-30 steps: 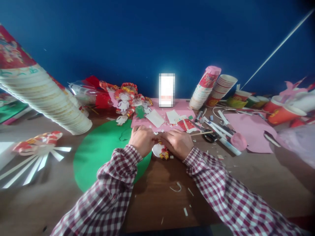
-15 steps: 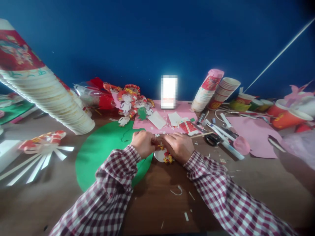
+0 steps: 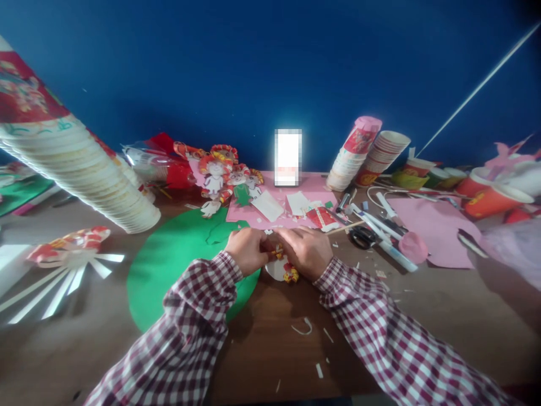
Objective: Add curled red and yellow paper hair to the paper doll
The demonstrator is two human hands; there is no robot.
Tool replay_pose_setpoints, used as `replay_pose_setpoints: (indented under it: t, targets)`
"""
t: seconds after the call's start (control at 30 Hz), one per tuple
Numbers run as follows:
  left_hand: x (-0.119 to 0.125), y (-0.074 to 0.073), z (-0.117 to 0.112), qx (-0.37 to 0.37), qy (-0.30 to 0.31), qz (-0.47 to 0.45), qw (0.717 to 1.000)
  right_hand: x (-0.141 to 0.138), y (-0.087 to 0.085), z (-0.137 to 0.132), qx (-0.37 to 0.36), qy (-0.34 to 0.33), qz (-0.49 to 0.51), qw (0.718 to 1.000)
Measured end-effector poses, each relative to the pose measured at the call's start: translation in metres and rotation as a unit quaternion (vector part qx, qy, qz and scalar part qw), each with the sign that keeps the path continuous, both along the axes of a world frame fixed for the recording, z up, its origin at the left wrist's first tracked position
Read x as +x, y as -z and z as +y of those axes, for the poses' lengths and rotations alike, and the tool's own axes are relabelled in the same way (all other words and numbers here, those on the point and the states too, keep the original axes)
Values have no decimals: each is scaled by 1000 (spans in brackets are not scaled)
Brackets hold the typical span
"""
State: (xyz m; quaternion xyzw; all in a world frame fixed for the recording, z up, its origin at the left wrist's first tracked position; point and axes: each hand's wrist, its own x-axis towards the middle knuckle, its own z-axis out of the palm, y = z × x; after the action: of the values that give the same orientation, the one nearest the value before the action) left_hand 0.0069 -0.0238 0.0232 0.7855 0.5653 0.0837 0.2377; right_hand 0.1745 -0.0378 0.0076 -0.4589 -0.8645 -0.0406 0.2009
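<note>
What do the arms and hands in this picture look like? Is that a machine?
No, they are a person's. The left sleeve and right sleeve are long, loose and checked in dark maroon and white, gathered in toward the wrists. The left hand and right hand wear no gloves. No cables show on them.

1. Round green paper disc: on brown wooden table.
2. Rounded white piece: right of disc.
3. Tall white paper-cup stack: behind disc, leftward.
4. Black scissors: between piece and flat pink paper sheet.
</note>
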Motion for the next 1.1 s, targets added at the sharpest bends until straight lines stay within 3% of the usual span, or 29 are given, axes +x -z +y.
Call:
replay_pose_setpoints:
  t: [0.23,0.5,1.1]
  targets:
    - [0,-1,0,-39,-25,-29,999,0,0,-1,9,-1,0,1000]
    - [0,-3,-1,22,5,-14,1000,0,0,-1,0,6,4,1000]
    - [-1,-1,0,25,29,-14,999,-1,-1,-3,-7,14,5,1000]
